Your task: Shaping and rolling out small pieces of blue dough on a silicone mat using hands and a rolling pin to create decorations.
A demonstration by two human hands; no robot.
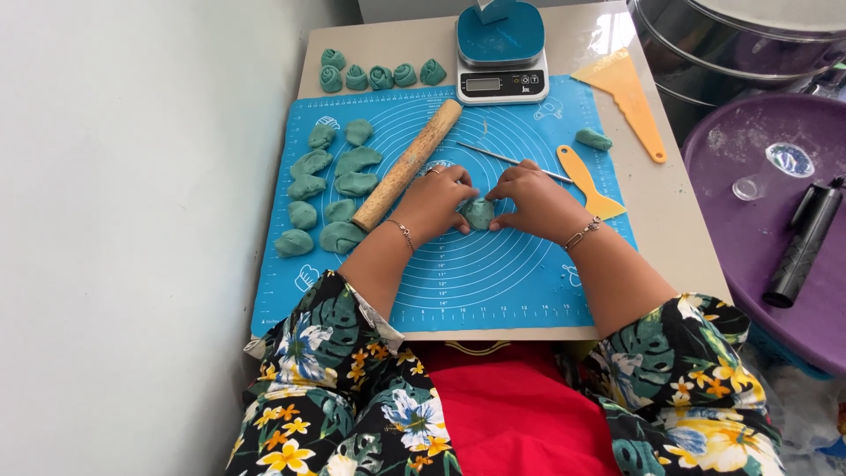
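A small beige table (670, 211) stood against a pale wall, covered by a blue silicone pastry mat (493, 282). At the mat's centre, the left hand (438, 201) and right hand (531, 196) both pinched a teal dough piece (479, 212) between their fingertips. A wooden rolling pin (407, 165) lay just beside the left hand, with flattened dough pieces (330, 189) further left. A kitchen scale (501, 53) sat behind.

Both forearms angled inward, left hand (438, 201) & right hand (531, 198) close together, fingers curled in.
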